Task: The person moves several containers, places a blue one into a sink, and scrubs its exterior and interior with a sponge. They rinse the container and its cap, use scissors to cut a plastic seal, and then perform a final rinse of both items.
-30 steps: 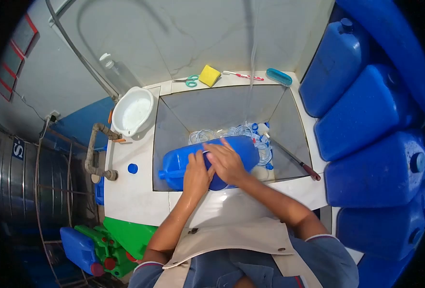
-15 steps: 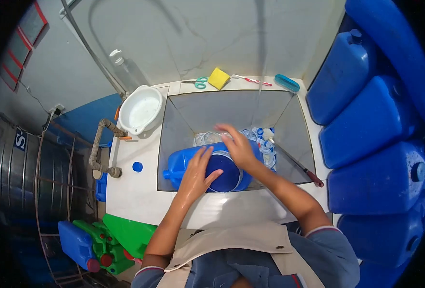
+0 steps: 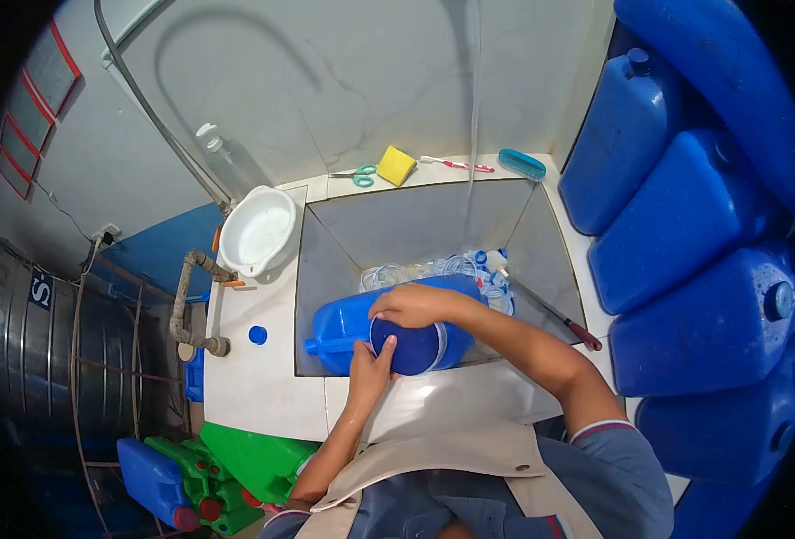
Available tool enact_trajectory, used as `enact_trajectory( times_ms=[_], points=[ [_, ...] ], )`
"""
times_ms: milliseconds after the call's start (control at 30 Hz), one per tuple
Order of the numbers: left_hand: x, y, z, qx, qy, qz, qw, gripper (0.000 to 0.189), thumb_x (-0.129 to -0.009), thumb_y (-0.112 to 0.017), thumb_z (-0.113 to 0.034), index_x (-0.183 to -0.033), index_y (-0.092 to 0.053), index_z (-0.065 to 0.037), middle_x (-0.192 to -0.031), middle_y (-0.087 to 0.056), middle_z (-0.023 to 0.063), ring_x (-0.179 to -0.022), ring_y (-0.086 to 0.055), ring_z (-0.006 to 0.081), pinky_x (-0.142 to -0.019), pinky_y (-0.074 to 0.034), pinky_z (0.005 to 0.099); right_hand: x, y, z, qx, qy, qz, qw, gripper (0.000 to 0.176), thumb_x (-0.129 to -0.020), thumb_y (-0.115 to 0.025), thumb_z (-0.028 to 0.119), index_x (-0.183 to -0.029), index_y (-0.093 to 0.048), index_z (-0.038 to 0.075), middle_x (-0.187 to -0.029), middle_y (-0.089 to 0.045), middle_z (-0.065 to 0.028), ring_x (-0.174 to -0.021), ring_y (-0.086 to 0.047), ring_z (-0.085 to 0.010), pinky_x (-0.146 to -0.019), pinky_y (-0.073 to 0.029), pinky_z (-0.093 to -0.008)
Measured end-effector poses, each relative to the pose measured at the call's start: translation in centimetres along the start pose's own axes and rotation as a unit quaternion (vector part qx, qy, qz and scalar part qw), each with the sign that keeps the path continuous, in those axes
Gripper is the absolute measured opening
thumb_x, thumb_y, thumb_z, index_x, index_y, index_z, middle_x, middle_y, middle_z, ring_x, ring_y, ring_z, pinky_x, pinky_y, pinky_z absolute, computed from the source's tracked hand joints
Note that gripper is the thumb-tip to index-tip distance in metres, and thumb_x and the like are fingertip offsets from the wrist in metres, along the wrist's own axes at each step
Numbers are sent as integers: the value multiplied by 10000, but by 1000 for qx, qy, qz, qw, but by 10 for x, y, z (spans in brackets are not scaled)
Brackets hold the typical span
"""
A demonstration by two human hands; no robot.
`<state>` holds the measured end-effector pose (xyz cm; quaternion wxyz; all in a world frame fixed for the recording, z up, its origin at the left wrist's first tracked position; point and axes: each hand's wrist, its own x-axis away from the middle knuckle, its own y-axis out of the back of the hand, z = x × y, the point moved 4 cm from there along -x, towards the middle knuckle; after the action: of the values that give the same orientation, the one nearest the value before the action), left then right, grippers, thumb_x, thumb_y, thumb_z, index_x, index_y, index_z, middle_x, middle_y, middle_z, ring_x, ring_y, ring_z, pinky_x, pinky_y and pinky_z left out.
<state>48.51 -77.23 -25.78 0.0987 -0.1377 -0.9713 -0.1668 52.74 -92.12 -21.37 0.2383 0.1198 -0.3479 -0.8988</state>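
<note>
A blue jug (image 3: 339,323) lies on its side in the grey sink (image 3: 415,211), its spout toward the left. Over its right part is a round dark blue lid (image 3: 411,349) with a pale rim. My left hand (image 3: 372,364) grips the lid's left edge from below, thumb on its face. My right hand (image 3: 413,307) is closed on the lid's upper left edge, with the fingertips partly hidden.
White basin (image 3: 262,229) and blue cap (image 3: 257,335) stand on the left ledge. Scissors (image 3: 358,176), yellow sponge (image 3: 395,166), toothbrush (image 3: 456,164) and blue brush (image 3: 522,164) line the back. A dark-handled tool (image 3: 584,336) leans right. Blue jugs (image 3: 685,332) stack beyond.
My right hand has come down and left from above the lid onto its upper edge. My left hand has lowered to the left edge. Both have closed, and the view has shifted slightly.
</note>
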Motion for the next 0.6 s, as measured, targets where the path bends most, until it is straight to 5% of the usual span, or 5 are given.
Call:
enact_trajectory(
  times_ms=[133,200,267,400,600],
  points=[
    [5,16,-8,10,181,119,976,416,-859,-615,-339,-828,-463,47,-737,-622,239,-487,-603,238,-481,-500,323,-40,-9,-6,-68,-26,206,976,303,-911,-482,252,-1026,-623,10,-1012,-651,-125,-927,-609,-253,-840,-446,-344],
    [-6,28,-16,-258,67,176,948,421,-862,-610,-303,-997,-502,81,-938,-628,248,-713,-659,308,-690,-525,366,-49,7,-27,-175,-41,-207,962,292,-895,-510,273,-1002,-630,29,-942,-658,-137,-889,-620,-245,-800,-455,-332],
    [-14,31,-35,-199,-56,86,975,426,-857,-612,-286,-1080,-500,59,-1003,-612,236,-834,-633,332,-772,-494,370,-15,29,-17,-249,-8,-394,885,288,-909,-495,259,-1026,-610,22,-962,-655,-127,-905,-618,-241,-818,-455,-338],
    [-22,11,-55,-137,-305,32,942,453,-844,-630,-261,-1178,-515,22,-1146,-573,208,-1028,-580,278,-830,-465,323,78,2,21,-35,-96,-451,887,334,-914,-482,211,-1163,-513,-9,-1171,-550,-195,-1109,-518,-334,-950,-385,-407],
    [-11,3,-36,-121,-138,10,983,428,-831,-643,-277,-1058,-517,63,-1017,-598,242,-886,-609,333,-799,-464,378,66,-17,21,30,-100,-356,929,306,-903,-484,197,-1126,-522,-9,-1156,-542,-202,-1205,-431,-357,-1066,-237,-470]
  ],
)
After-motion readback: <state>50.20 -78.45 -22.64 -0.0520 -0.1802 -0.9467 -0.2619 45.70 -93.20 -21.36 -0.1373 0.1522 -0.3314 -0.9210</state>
